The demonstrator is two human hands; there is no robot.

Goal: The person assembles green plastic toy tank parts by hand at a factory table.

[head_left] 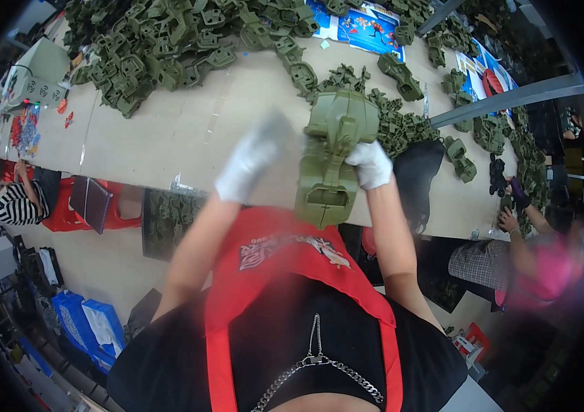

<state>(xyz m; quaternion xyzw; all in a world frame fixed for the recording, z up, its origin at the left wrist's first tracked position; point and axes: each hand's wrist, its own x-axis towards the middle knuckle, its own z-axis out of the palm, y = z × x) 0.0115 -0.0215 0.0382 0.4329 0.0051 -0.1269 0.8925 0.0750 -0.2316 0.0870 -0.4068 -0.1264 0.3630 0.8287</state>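
Note:
An olive-green plastic toy vehicle body [337,147] is held upright over the table's near edge. My right hand [372,165], in a white glove, grips its right side, with the fingers partly hidden behind it. To the left of the body, my left hand [256,156], also gloved, is above the tabletop and apart from the body. Motion smears its fingers, so their pose does not show. Small green parts [402,130] are heaped just beyond the right hand.
A large pile of green plastic shells [161,51] covers the far left of the table [148,147]. A dark bag-like thing [421,175] lies right of my right arm. A grey metal bar [511,99] crosses the right side. Other people work at both ends.

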